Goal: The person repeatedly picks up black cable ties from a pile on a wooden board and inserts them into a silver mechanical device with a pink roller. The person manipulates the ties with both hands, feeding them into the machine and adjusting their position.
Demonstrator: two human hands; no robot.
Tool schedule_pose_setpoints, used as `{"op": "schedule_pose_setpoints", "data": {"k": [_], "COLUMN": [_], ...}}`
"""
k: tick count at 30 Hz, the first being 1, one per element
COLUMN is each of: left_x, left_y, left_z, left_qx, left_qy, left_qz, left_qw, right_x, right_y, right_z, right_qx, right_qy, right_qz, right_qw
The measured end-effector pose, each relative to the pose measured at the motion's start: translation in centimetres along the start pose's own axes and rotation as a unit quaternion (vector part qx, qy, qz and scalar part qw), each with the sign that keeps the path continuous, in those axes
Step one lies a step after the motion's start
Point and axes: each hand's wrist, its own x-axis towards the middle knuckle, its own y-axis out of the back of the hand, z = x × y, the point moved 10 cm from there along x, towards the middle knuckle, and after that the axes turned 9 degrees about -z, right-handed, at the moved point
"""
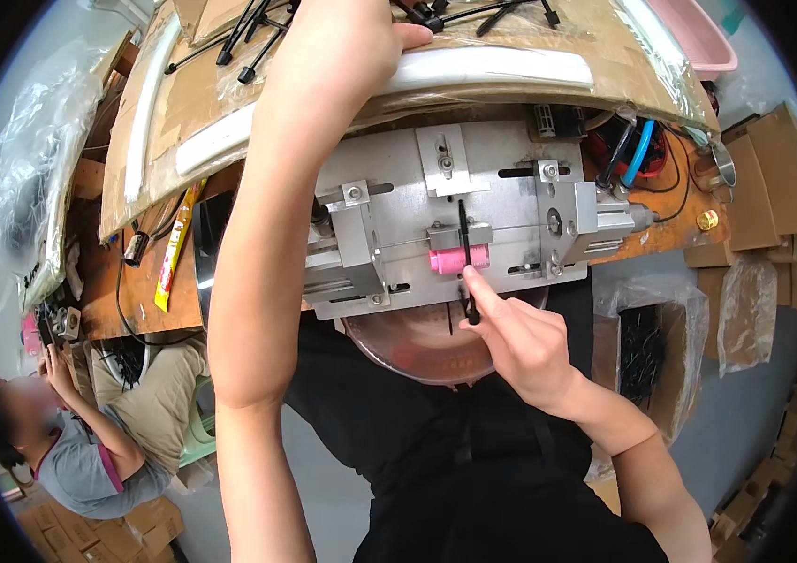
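My right hand point(531, 355) pinches the lower end of a thin black plastic rod point(464, 225), its index finger stretched along the rod. The rod lies across a pink cylinder point(445, 262) and a small metal block point(445, 235) on a silver metal fixture plate point(408, 211). My left hand point(351, 42) reaches to the far cardboard, among several black rods with knobbed ends point(520, 11). Its thumb shows, but the picture's upper edge cuts off the other fingers.
Metal clamp blocks point(357, 239) flank the plate. White foam strips point(501, 68) line the cardboard tray point(642, 80). A clear bowl point(398, 347) sits under the plate's near edge. Cables and a yellow packet point(176, 253) lie leftward, where another person point(98, 455) sits. Boxes point(774, 178) stand right.
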Motion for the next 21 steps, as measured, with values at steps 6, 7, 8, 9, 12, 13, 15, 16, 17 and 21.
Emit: {"op": "schedule_pose_setpoints", "data": {"k": [6,7,8,9,12,13,15,16,17,21], "left_x": [-4.6,-6.2,-8.2,-10.6,-17.5,-18.3,-19.3,-19.5,-19.7,-18.9], "left_y": [2.2,1.7,0.6,0.1,-3.1,-4.9,-8.2,-9.3,-10.1,-11.8], "left_z": [1.0,2.0,1.9,2.6,4.5,5.0,5.6,5.9,5.7,5.7], "left_qx": [-0.008,0.066,0.043,0.024,0.064,0.063,0.074,0.093,0.096,0.105], "left_qy": [-0.003,-0.080,-0.057,-0.029,-0.060,-0.038,-0.028,-0.024,-0.020,-0.021], "left_qz": [0.069,0.121,0.120,0.116,0.059,0.006,-0.042,-0.061,-0.073,-0.101], "left_qw": [0.998,0.987,0.990,0.993,0.994,0.997,0.996,0.994,0.992,0.989], "right_x": [1.0,1.4,2.4,3.5,9.4,11.7,16.2,18.3,20.4,19.6], "right_y": [-0.1,0.7,2.2,3.4,8.8,9.9,10.1,10.0,9.6,12.8], "right_z": [-0.4,-0.7,-0.9,-1.0,-1.7,-1.5,0.4,0.9,1.4,-0.3], "right_qx": [-0.043,-0.064,-0.084,-0.100,-0.176,-0.241,-0.345,-0.328,-0.308,-0.139], "right_qy": [-0.010,0.002,0.013,0.025,0.107,0.131,0.152,0.131,0.108,0.020], "right_qz": [-0.056,-0.064,-0.072,-0.083,0.058,0.082,0.024,-0.026,-0.075,-0.096], "right_qw": [0.997,0.996,0.994,0.991,0.977,0.958,0.926,0.935,0.942,0.985]}}
